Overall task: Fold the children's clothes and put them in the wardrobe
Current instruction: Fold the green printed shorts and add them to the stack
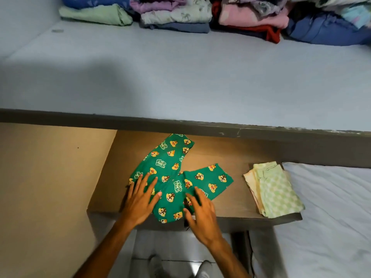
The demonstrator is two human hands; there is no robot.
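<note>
A pair of green children's trousers (170, 169) printed with cartoon chipmunks lies spread on a low wooden table (236, 199), its two legs splayed apart toward the back and right. My left hand (140, 199) rests flat on the waist end at the left, fingers spread. Flat on the cloth near the table's front edge lies my right hand (200, 211), fingers apart. Neither hand grips the cloth.
A folded pale green checked garment (275, 189) sits on the table's right end. Stacks of folded clothes (180, 13) line the back of the grey shelf (180, 77) above. A white bed (331, 207) lies to the right, a beige wall to the left.
</note>
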